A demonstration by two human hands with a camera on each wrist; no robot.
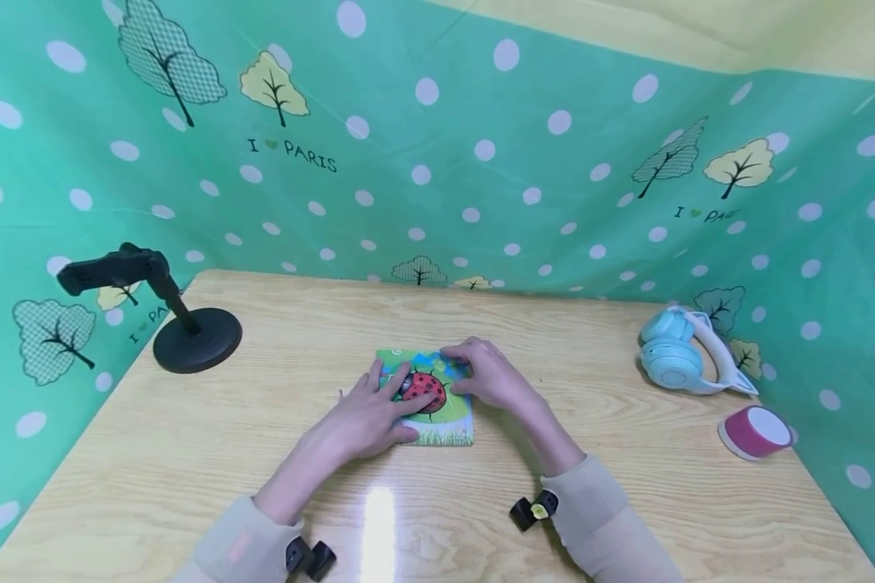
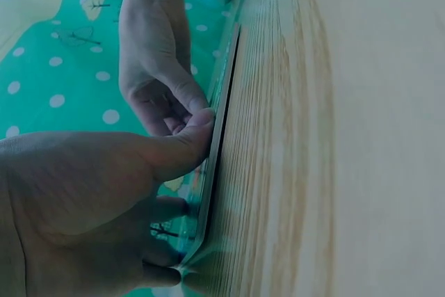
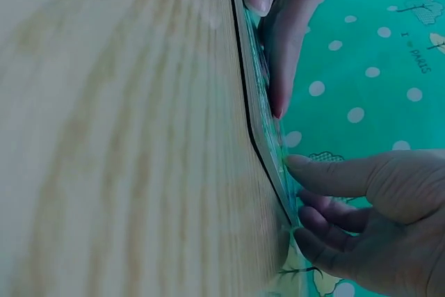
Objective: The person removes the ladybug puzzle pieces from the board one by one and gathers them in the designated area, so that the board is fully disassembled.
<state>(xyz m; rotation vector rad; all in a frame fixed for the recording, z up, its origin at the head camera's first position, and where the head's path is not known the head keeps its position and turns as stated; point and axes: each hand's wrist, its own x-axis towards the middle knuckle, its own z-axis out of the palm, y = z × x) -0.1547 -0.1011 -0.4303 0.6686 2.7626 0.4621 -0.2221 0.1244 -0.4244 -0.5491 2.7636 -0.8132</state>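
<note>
We read "I PARIS", a heart between, on the green cloth (image 1: 379, 162) behind the wooden table (image 1: 591, 437). We see the left hand (image 1: 368, 417), fingers spread, and right hand (image 1: 490, 376), fingers loosely bent, apart, both touching the ladybug board (image 1: 448, 413) lying mid-table.

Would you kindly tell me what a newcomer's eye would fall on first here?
Probably the ladybug picture first, midway across the table, with the left hand resting on it and the right hand at its right edge. Next, perhaps the dotted green cloth behind, then the blue headphones to the right.
</note>
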